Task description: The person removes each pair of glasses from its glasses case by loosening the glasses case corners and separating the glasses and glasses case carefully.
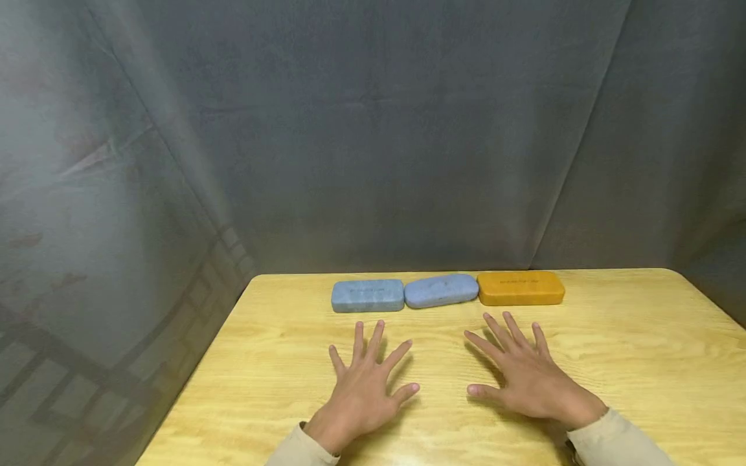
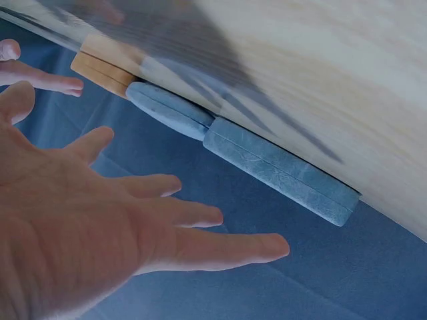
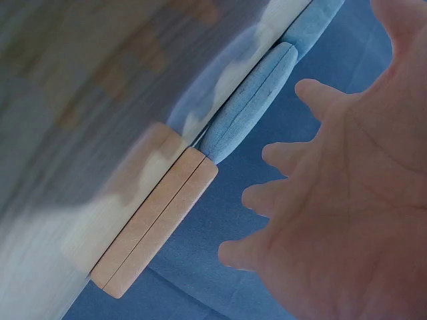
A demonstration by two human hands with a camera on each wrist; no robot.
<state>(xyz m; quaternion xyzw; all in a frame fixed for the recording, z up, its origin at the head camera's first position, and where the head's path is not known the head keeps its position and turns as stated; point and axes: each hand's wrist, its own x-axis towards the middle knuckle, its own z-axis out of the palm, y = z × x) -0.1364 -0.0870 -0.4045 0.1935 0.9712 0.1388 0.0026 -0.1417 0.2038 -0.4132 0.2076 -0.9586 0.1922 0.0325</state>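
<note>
Left hand (image 1: 367, 395) and right hand (image 1: 527, 382) spread wide before three cases (image 1: 441, 291)

A grey curtain (image 1: 379, 142) fills the back and both sides of the head view, with creases running down it and a pattern of darker lines at the lower left. In front of it stands a pale wooden table (image 1: 443, 424) with rounded far corners and visible grain.

Both hands hover over the table, palms down, fingers straight and fanned well apart, thumbs pointing toward each other. Neither has hold of anything, and both are apart from the cases. The left is nearest the grey-blue case (image 1: 367, 299); the right is nearest the orange case (image 1: 520, 294). A light beige sleeve covers each wrist.

The three cases lie in a row along the table's far edge, end to end and seemingly touching. The orange one, the biggest, is at the right, a long block with rounded corners. The grey-blue one, of similar shape, is at the left. Between them sits the smallest, a lavender-blue case with rounded ends, turned slightly so its right end lies farther back. The wrist views show a thin seam along each case's side. Dark lettering (image 1: 520, 281) on the orange and grey-blue tops is too small to read.
</note>
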